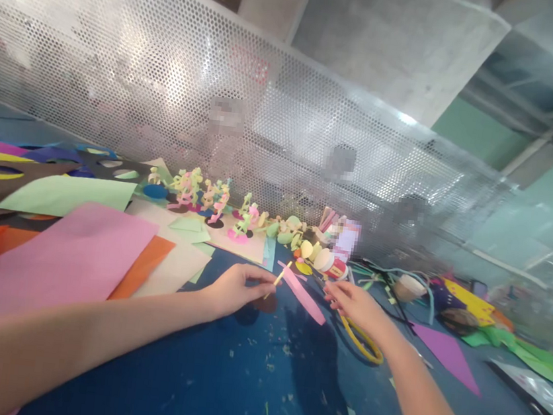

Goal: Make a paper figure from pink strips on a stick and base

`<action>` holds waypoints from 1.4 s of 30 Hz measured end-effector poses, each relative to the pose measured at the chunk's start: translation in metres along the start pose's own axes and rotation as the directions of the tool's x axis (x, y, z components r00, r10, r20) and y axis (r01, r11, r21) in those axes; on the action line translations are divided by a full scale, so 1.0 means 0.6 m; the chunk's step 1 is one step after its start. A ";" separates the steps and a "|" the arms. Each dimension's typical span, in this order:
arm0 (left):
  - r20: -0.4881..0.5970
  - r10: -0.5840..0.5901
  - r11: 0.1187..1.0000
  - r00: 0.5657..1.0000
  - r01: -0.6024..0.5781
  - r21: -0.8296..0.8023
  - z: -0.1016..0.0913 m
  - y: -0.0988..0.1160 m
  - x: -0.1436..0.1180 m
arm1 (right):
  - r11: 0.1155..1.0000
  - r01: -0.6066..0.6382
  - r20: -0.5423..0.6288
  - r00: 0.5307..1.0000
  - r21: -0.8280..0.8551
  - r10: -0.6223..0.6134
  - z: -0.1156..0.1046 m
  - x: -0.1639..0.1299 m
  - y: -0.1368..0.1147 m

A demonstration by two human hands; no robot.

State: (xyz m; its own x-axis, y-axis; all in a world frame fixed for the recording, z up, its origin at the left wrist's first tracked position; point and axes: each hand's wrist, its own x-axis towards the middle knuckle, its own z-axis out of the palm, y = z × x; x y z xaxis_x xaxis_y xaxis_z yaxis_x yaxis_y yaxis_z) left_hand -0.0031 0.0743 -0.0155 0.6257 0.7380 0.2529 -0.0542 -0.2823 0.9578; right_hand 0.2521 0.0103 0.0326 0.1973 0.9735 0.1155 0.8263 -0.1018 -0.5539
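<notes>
My left hand (233, 288) pinches a thin yellow paper strip (280, 277) between thumb and fingers, its tip pointing up and to the right. My right hand (356, 304) holds the lower end of a long pink paper strip (302, 293), which slants up to the left so that its top end meets the yellow strip. Both hands hover just above the blue table (216, 387). Yellow-handled scissors (364, 341) lie on the table under my right wrist.
Large sheets of pink (50, 262), orange and green paper cover the left side. A row of small paper figures (207, 203) stands along the perforated metal screen (170, 89). A glue bottle (332, 264), a paper cup (407, 288) and purple and green scraps lie at right.
</notes>
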 end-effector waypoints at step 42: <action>-0.068 -0.007 0.969 0.998 -0.010 -0.248 -0.003 0.000 0.003 | 0.866 0.501 -0.106 0.860 -0.006 -0.498 0.031 -0.100 -0.274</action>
State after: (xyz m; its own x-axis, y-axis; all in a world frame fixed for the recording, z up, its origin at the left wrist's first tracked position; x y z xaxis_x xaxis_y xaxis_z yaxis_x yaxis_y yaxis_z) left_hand -0.0033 0.0766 -0.0149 0.5713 0.7802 0.2549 -0.2519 -0.1290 0.9591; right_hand 0.0946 -0.0277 0.1010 -0.1861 0.8667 0.4627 0.8174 0.3979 -0.4166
